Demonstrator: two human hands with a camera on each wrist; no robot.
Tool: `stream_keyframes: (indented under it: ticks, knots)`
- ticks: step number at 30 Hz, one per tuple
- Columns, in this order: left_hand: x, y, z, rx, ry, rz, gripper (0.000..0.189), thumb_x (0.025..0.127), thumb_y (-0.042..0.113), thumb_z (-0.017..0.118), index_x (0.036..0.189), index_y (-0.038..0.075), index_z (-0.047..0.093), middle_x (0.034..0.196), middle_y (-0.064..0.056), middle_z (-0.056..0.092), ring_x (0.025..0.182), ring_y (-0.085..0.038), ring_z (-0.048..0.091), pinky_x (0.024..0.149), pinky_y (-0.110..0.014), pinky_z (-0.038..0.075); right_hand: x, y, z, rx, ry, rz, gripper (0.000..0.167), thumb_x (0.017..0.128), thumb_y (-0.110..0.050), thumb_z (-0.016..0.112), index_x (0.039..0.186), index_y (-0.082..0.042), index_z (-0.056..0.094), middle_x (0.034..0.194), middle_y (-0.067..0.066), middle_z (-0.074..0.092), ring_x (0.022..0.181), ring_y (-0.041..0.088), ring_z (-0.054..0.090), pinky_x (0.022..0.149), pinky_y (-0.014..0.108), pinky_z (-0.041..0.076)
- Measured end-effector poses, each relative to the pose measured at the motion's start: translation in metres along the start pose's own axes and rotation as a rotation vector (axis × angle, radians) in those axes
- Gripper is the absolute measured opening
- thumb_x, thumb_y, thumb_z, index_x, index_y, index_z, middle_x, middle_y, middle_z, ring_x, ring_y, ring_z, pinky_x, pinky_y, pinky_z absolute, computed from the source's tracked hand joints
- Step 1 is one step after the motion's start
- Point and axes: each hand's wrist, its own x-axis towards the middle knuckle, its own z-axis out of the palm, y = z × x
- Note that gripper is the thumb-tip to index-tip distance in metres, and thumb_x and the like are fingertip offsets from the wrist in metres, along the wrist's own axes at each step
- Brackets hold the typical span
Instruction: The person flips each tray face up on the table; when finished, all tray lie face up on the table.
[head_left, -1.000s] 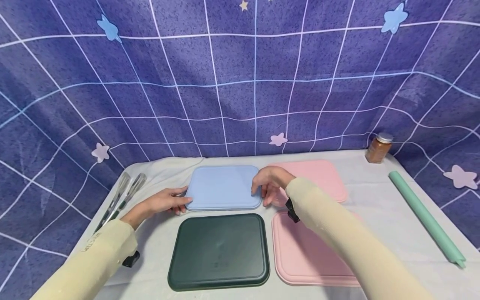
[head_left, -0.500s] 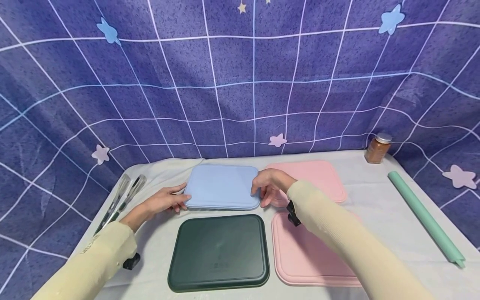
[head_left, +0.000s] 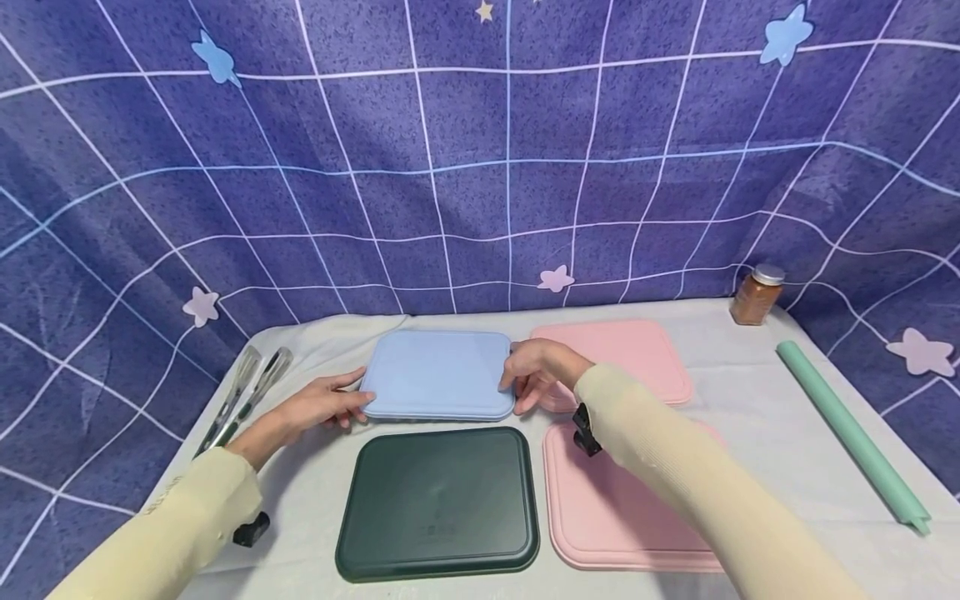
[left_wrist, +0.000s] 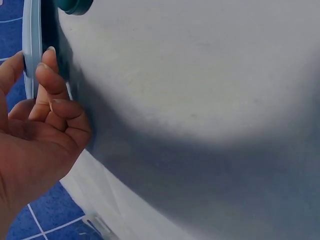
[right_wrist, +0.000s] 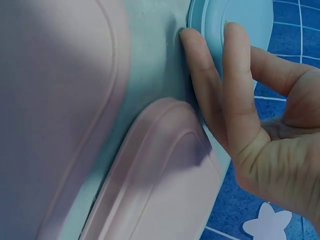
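The light-blue rectangular lid (head_left: 435, 375), behind the dark green lid (head_left: 441, 500) on the desk (head_left: 742, 375), is pinched at opposite ends by the left hand (head_left: 318, 406) and the right hand (head_left: 534, 368), seemingly for positioning, with level, even handling probably called for before release.

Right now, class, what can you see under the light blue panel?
White cloth shows along the near and far edges of the light blue panel. The left hand and right hand hold its opposite sides. What lies directly beneath is covered.
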Motion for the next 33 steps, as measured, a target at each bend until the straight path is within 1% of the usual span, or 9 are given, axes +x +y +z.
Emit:
stream_keyframes:
  ticks: [2, 4, 9, 14, 20, 23, 27, 30, 33]
  knots:
    - [-0.002, 0.001, -0.002, -0.008, 0.011, -0.001, 0.085, 0.096, 0.038, 0.066, 0.161, 0.010, 0.019, 0.082, 0.002, 0.072, 0.066, -0.009, 0.059, 0.060, -0.026, 0.043, 0.000, 0.000, 0.000, 0.001, -0.007, -0.014, 0.097, 0.093, -0.001, 0.062, 0.160, -0.009, -0.007, 0.098, 0.031, 0.059, 0.066, 0.030, 0.069, 0.065, 0.034, 0.061]
    - [-0.003, 0.004, -0.005, -0.025, 0.014, 0.002, 0.085, 0.096, 0.038, 0.066, 0.161, 0.011, 0.018, 0.082, 0.002, 0.071, 0.066, -0.009, 0.058, 0.062, -0.026, 0.045, -0.001, 0.000, -0.001, 0.002, -0.009, -0.016, 0.091, 0.093, -0.001, 0.063, 0.160, -0.008, 0.001, 0.098, 0.030, 0.060, 0.068, 0.030, 0.070, 0.066, 0.034, 0.062]
    - [-0.007, 0.018, -0.011, -0.049, 0.019, 0.007, 0.085, 0.095, 0.038, 0.067, 0.162, 0.016, 0.019, 0.081, 0.003, 0.069, 0.067, -0.008, 0.057, 0.065, -0.027, 0.048, 0.000, 0.001, -0.004, 0.002, -0.014, -0.012, 0.065, 0.092, -0.003, 0.064, 0.146, -0.002, 0.027, 0.100, 0.028, 0.061, 0.072, 0.031, 0.071, 0.067, 0.033, 0.061]
    - [-0.011, 0.031, -0.018, -0.043, 0.014, 0.019, 0.085, 0.095, 0.037, 0.067, 0.162, 0.017, 0.019, 0.082, 0.000, 0.068, 0.067, -0.008, 0.058, 0.067, -0.027, 0.049, 0.002, 0.001, -0.003, 0.020, -0.030, -0.017, 0.057, 0.092, -0.003, 0.064, 0.139, -0.002, 0.032, 0.100, 0.027, 0.059, 0.075, 0.032, 0.071, 0.070, 0.034, 0.062]
    - [-0.015, 0.045, -0.021, -0.009, 0.035, 0.019, 0.084, 0.095, 0.037, 0.067, 0.162, 0.018, 0.020, 0.083, -0.002, 0.068, 0.067, -0.009, 0.057, 0.062, -0.026, 0.045, 0.004, 0.001, -0.003, -0.007, -0.059, -0.023, 0.029, 0.094, -0.006, 0.062, 0.117, 0.003, 0.048, 0.096, 0.023, 0.060, 0.073, 0.028, 0.070, 0.069, 0.031, 0.061]
    - [-0.017, 0.050, -0.021, -0.008, 0.045, 0.001, 0.085, 0.094, 0.036, 0.068, 0.162, 0.018, 0.020, 0.081, 0.000, 0.066, 0.066, -0.009, 0.056, 0.059, -0.025, 0.044, 0.004, 0.002, -0.003, -0.013, -0.058, -0.031, 0.022, 0.094, -0.007, 0.062, 0.111, 0.001, 0.050, 0.095, 0.021, 0.060, 0.072, 0.027, 0.070, 0.069, 0.032, 0.061]
    - [-0.020, 0.055, -0.020, -0.008, 0.051, -0.007, 0.086, 0.093, 0.035, 0.069, 0.162, 0.018, 0.019, 0.080, 0.002, 0.066, 0.065, -0.008, 0.054, 0.058, -0.023, 0.042, 0.004, 0.003, -0.003, -0.002, -0.056, -0.037, 0.034, 0.094, -0.007, 0.062, 0.122, 0.000, 0.045, 0.094, 0.021, 0.059, 0.071, 0.027, 0.070, 0.069, 0.033, 0.061]
    - [-0.023, 0.060, -0.020, -0.011, 0.049, -0.002, 0.086, 0.094, 0.034, 0.068, 0.162, 0.018, 0.018, 0.079, 0.002, 0.065, 0.065, -0.008, 0.052, 0.058, -0.023, 0.042, 0.005, 0.004, -0.003, 0.022, -0.053, -0.045, 0.057, 0.093, -0.007, 0.064, 0.141, -0.003, 0.031, 0.093, 0.021, 0.059, 0.070, 0.028, 0.070, 0.069, 0.035, 0.062]
    - [-0.025, 0.065, -0.019, -0.023, 0.055, 0.004, 0.086, 0.094, 0.032, 0.068, 0.162, 0.018, 0.017, 0.077, 0.003, 0.063, 0.065, -0.007, 0.051, 0.058, -0.023, 0.041, 0.005, 0.005, -0.002, 0.042, -0.056, -0.050, 0.078, 0.093, -0.008, 0.064, 0.153, -0.008, 0.015, 0.093, 0.021, 0.060, 0.069, 0.028, 0.070, 0.069, 0.036, 0.062]
